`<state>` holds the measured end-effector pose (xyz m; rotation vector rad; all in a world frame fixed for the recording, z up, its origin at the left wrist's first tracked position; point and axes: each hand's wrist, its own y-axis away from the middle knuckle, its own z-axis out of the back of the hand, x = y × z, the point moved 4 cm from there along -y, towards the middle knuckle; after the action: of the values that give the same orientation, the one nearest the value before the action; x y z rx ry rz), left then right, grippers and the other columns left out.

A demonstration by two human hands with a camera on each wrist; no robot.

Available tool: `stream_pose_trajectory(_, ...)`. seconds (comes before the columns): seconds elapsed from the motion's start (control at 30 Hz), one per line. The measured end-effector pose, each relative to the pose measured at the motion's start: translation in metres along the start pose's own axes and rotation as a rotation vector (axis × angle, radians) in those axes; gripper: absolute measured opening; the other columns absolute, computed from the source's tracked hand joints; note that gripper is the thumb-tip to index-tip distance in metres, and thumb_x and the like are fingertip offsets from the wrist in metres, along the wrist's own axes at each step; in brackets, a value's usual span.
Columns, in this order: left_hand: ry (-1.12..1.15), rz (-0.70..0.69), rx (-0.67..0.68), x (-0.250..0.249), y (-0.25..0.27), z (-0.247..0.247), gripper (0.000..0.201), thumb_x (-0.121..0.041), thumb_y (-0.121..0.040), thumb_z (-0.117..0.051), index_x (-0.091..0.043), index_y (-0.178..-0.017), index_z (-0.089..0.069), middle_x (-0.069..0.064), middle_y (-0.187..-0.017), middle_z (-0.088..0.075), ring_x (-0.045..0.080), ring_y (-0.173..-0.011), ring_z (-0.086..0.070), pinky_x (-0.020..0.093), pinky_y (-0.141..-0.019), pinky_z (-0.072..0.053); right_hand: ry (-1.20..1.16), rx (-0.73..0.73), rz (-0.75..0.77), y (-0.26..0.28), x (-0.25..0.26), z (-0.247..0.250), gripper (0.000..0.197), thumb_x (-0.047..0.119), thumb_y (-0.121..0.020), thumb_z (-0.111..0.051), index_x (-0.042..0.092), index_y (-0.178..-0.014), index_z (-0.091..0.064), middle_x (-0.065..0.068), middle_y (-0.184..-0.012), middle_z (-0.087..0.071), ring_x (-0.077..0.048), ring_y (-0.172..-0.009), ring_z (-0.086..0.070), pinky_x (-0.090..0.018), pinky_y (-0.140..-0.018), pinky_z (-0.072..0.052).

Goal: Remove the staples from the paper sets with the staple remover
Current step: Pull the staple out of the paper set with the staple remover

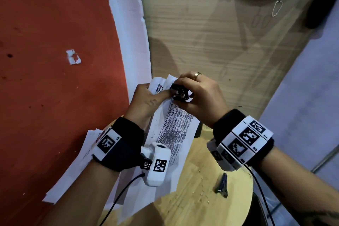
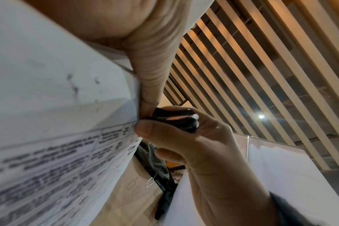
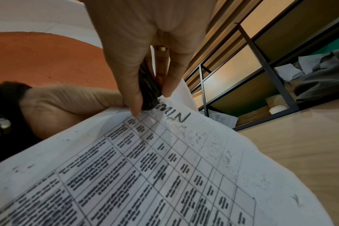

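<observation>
A stapled paper set (image 1: 174,124) printed with a table is held up off the round wooden table (image 1: 201,198). My left hand (image 1: 146,97) pinches its top corner, thumb on the front of the sheet. My right hand (image 1: 198,95) grips a black staple remover (image 1: 180,93) and presses it onto that same corner, right beside my left thumb. The right wrist view has the remover (image 3: 148,91) squeezed between thumb and fingers against the paper (image 3: 164,168). In the left wrist view the remover (image 2: 174,120) meets the paper's edge (image 2: 68,122). The staple itself is hidden.
More loose white sheets (image 1: 73,170) hang off the table's left side. A small black tool (image 1: 222,185) lies on the table at the right amid tiny metal bits. A wooden panel (image 1: 220,42) and a shelf stand behind; a red floor (image 1: 55,60) lies at the left.
</observation>
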<state>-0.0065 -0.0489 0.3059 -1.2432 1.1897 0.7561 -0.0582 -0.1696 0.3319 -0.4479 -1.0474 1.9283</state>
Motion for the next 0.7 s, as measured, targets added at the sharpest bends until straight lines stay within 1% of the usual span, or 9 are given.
stream_pose_trajectory(0.1,0.019,0.023,0.000,0.000,-0.001,0.001,0.013,-0.003,-0.075,-0.074,-0.008,-0.069,-0.064,-0.002,-0.057,-0.062,0.008,-0.050,-0.055,0.018,-0.052,-0.046,-0.026,-0.017,-0.014,-0.001,0.000,0.001,0.031,0.017,-0.064,-0.069,0.003,-0.092,-0.069,-0.012,-0.090,-0.066,-0.033,-0.075,-0.064,-0.044,-0.055,-0.053)
stream_pose_trajectory(0.17,0.030,0.035,-0.001,0.000,-0.001,0.001,0.011,-0.005,-0.074,-0.076,0.000,-0.077,-0.066,0.007,-0.067,-0.063,0.013,-0.057,-0.057,0.020,-0.056,-0.047,-0.022,-0.026,-0.005,-0.002,0.000,0.001,0.031,0.017,-0.063,-0.070,0.002,-0.090,-0.069,-0.013,-0.088,-0.066,-0.033,-0.074,-0.064,-0.043,-0.055,-0.054)
stream_pose_trajectory(0.27,0.085,0.073,0.023,0.006,-0.005,0.004,0.053,-0.019,-0.062,-0.085,0.009,-0.101,-0.063,0.017,-0.086,-0.059,0.022,-0.076,-0.056,0.029,-0.065,-0.050,-0.004,-0.024,0.007,-0.002,0.000,0.000,0.031,0.017,-0.061,-0.071,0.000,-0.087,-0.069,-0.014,-0.086,-0.066,-0.033,-0.072,-0.065,-0.041,-0.059,-0.054)
stream_pose_trajectory(0.37,0.053,0.121,0.026,0.012,-0.009,0.010,0.100,-0.051,-0.034,-0.092,0.011,-0.106,-0.061,0.013,-0.093,-0.053,0.026,-0.085,-0.051,0.046,-0.080,-0.046,0.008,-0.021,0.002,-0.002,0.000,0.000,0.030,0.018,-0.062,-0.071,0.001,-0.086,-0.069,-0.013,-0.084,-0.066,-0.033,-0.071,-0.064,-0.040,-0.058,-0.054)
stream_pose_trajectory(0.43,0.045,0.133,0.063,0.023,-0.016,0.015,0.112,-0.057,-0.032,-0.092,0.017,-0.108,-0.055,0.012,-0.097,-0.051,0.026,-0.089,-0.048,0.046,-0.083,-0.041,0.021,-0.019,0.011,-0.002,0.000,0.000,0.028,0.018,-0.063,-0.071,0.002,-0.086,-0.068,-0.012,-0.083,-0.066,-0.032,-0.070,-0.064,-0.038,-0.057,-0.054)
stream_pose_trajectory(0.5,0.042,0.134,0.089,0.025,-0.017,0.017,0.113,-0.057,-0.034,-0.092,0.019,-0.108,-0.053,0.012,-0.099,-0.049,0.026,-0.091,-0.045,0.042,-0.082,-0.035,0.027,-0.020,0.025,-0.002,0.000,0.000,0.027,0.017,-0.064,-0.071,0.001,-0.085,-0.068,-0.012,-0.082,-0.066,-0.032,-0.069,-0.064,-0.037,-0.057,-0.053)
stream_pose_trajectory(0.57,0.047,0.134,0.099,0.020,-0.014,0.016,0.108,-0.055,-0.037,-0.091,0.020,-0.105,-0.054,0.016,-0.100,-0.054,0.027,-0.090,-0.047,0.043,-0.085,-0.037,0.018,-0.022,0.020,-0.002,0.000,-0.001,0.026,0.017,-0.064,-0.071,0.001,-0.085,-0.068,-0.013,-0.081,-0.066,-0.033,-0.069,-0.064,-0.039,-0.056,-0.053)
stream_pose_trajectory(0.63,0.081,0.163,0.115,0.011,-0.007,0.013,0.086,-0.044,-0.044,-0.091,0.017,-0.097,-0.062,0.029,-0.105,-0.063,0.030,-0.090,-0.056,0.049,-0.095,-0.043,-0.037,-0.026,-0.023,-0.002,-0.002,-0.002,0.026,0.017,-0.064,-0.072,0.003,-0.085,-0.068,-0.012,-0.081,-0.066,-0.032,-0.071,-0.064,-0.041,-0.057,-0.053)
stream_pose_trajectory(0.7,0.077,0.188,0.153,0.009,-0.005,0.012,0.062,-0.031,-0.050,-0.088,0.010,-0.092,-0.067,0.029,-0.103,-0.067,0.028,-0.091,-0.064,0.047,-0.100,-0.046,-0.117,-0.046,-0.073,-0.003,-0.004,-0.001,0.026,0.019,-0.064,-0.075,0.004,-0.085,-0.068,-0.010,-0.080,-0.066,-0.028,-0.072,-0.064,-0.041,-0.059,-0.052)
